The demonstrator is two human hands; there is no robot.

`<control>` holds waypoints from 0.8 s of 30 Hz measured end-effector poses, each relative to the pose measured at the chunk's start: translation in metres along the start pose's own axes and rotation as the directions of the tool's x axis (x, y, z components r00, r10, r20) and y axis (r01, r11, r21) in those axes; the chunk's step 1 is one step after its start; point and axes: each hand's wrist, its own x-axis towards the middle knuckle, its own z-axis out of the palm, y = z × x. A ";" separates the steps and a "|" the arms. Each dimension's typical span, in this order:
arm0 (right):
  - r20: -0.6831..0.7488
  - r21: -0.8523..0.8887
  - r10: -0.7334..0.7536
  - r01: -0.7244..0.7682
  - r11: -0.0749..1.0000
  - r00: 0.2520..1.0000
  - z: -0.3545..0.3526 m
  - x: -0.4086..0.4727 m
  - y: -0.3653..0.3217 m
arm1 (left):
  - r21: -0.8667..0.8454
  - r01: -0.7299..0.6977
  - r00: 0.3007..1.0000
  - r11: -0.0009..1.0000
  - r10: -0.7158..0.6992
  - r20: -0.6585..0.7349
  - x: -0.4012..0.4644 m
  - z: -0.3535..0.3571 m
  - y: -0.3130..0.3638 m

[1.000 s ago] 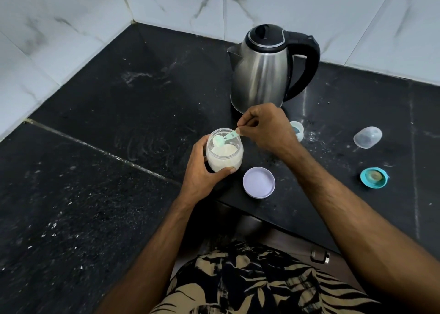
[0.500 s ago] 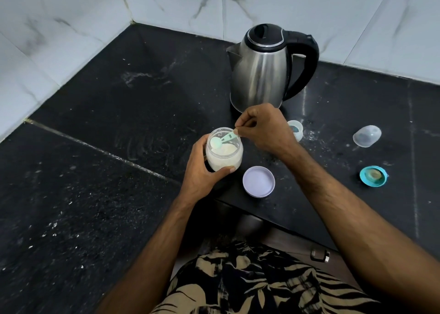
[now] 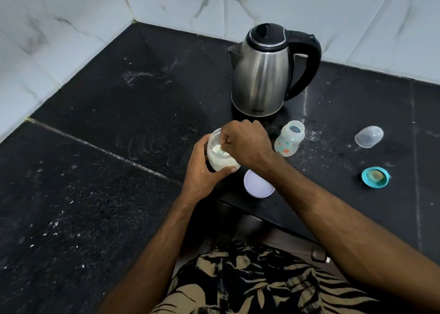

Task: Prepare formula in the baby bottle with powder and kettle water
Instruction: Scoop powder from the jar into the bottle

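Just to the right of the right hand (image 3: pixel 246 144), closed on a scoop (image 3: pixel 220 149) dipped in the powder jar (image 3: pixel 220 162) the left hand (image 3: pixel 204 173) grips, the open baby bottle (image 3: pixel 289 142) stands upright, mouth up, nearer that scooping hand.

One steel kettle (image 3: pixel 262 75), one baby bottle (image 3: pixel 289 142), one powder jar (image 3: pixel 220 157), one white lid (image 3: pixel 258 186), one clear cap (image 3: pixel 369 136), one teal nipple ring (image 3: pixel 375 178), two hands.
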 end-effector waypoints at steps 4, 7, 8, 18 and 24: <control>0.025 0.033 0.022 -0.023 0.999 0.999 0.002 0.001 0.000 | 0.010 -0.003 1.000 1.000 0.003 -0.004 0.000 0.000 0.002; 0.019 0.025 0.017 -0.017 1.000 1.000 0.001 0.000 -0.001 | 0.005 -0.008 1.000 1.000 0.008 -0.004 0.000 0.000 0.003; 0.023 0.026 0.015 -0.016 1.000 1.000 0.001 -0.001 -0.001 | 0.005 -0.008 1.000 1.000 0.008 -0.005 0.001 0.000 0.003; 0.104 0.341 0.163 -0.189 0.921 0.981 -0.015 0.000 0.012 | -0.013 0.007 1.000 1.000 -0.007 -0.008 0.001 -0.001 0.002; 0.079 0.436 0.186 -0.201 0.877 0.979 -0.030 0.004 0.028 | 0.007 0.002 1.000 1.000 -0.002 -0.012 0.002 -0.001 0.000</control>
